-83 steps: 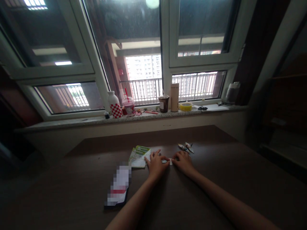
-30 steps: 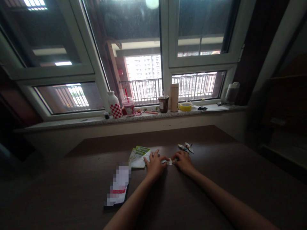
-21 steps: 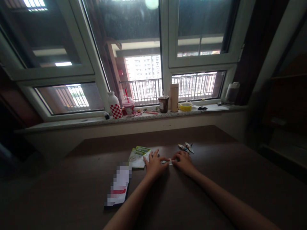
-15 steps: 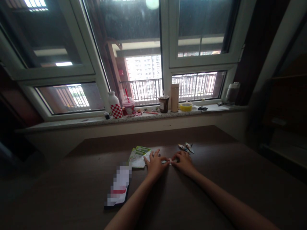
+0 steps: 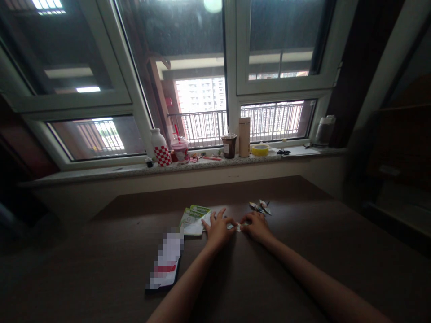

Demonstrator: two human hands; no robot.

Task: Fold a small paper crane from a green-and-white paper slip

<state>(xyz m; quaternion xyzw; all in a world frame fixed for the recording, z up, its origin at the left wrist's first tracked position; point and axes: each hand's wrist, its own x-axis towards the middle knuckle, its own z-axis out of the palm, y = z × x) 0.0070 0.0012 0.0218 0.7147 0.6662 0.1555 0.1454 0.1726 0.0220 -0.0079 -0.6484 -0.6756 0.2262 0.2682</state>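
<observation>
My left hand (image 5: 218,229) rests on the table with thumb and index finger pinched on a small whitish piece of paper (image 5: 238,227), its other fingers spread. From the other side, my right hand (image 5: 256,227) pinches the same piece, its fingers curled. The hands hide much of the piece, so its exact form cannot be made out. Under and beside my left fingers lie green-and-white printed packets (image 5: 191,220), overlapping each other. Just beyond my right hand are two small pointed pieces of folded, patterned paper (image 5: 261,207).
A phone-shaped object (image 5: 166,260), blurred out by pixels, lies left of my left forearm on the brown table (image 5: 303,255). Along the windowsill (image 5: 134,169) stand a checked bottle (image 5: 162,150), two drink cups (image 5: 229,146), a beige flask (image 5: 244,137) and yellow tape (image 5: 260,150).
The hands keep their pinch on the paper piece and have barely moved. The whole view has shifted very slightly.
</observation>
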